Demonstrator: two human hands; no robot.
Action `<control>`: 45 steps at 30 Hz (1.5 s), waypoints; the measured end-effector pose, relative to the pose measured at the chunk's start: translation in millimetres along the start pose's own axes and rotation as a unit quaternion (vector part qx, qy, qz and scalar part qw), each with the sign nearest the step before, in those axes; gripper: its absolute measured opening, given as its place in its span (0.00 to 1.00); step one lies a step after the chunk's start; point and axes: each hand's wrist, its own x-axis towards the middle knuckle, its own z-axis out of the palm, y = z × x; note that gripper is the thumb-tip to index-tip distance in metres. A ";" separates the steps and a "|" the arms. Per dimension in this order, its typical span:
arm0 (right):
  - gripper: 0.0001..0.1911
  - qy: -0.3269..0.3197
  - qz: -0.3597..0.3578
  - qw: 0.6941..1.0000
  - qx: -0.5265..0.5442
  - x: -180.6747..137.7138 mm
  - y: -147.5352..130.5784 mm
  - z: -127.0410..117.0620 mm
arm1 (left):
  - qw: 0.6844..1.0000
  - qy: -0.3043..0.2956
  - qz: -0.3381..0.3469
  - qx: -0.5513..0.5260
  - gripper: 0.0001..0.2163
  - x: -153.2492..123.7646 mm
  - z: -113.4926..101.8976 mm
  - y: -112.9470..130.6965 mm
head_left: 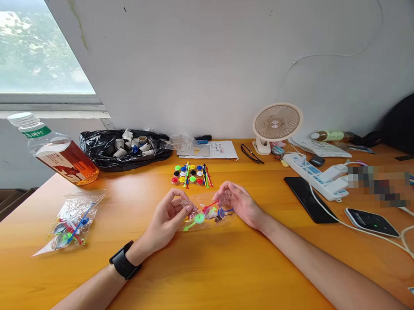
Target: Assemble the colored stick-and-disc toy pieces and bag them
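Note:
My left hand (167, 218), with a black watch on its wrist, pinches the left edge of a small clear plastic bag (204, 213) that lies on the wooden table (212, 273). My right hand (239, 202) grips the bag's right edge with curled fingers. Inside the bag are small coloured plastic sticks and discs, green, red and blue. Just beyond the hands lies a loose group of coloured discs and sticks (191, 174).
A second filled clear bag (71, 222) lies at the left. A tilted bottle of amber drink (58, 152) and a black bag of grey parts (124, 148) stand behind. To the right are a small fan (277, 124), a power strip (314, 175), two phones (310, 198) and cables.

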 end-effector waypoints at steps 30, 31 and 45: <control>0.33 -0.125 0.025 0.955 -0.267 -7.2 -8.1 -6.8 | 0.998 0.050 0.028 -0.014 0.18 -3.1 -12.7 26.3; 0.32 -0.129 0.020 0.954 -0.272 -7.3 -7.8 -7.2 | 0.998 0.049 0.023 -0.019 0.18 -2.2 -13.3 31.3; 0.18 -0.177 -0.116 0.821 -0.531 -18.8 -15.7 23.5 | 0.969 0.221 0.058 0.090 0.34 46.8 -35.0 74.1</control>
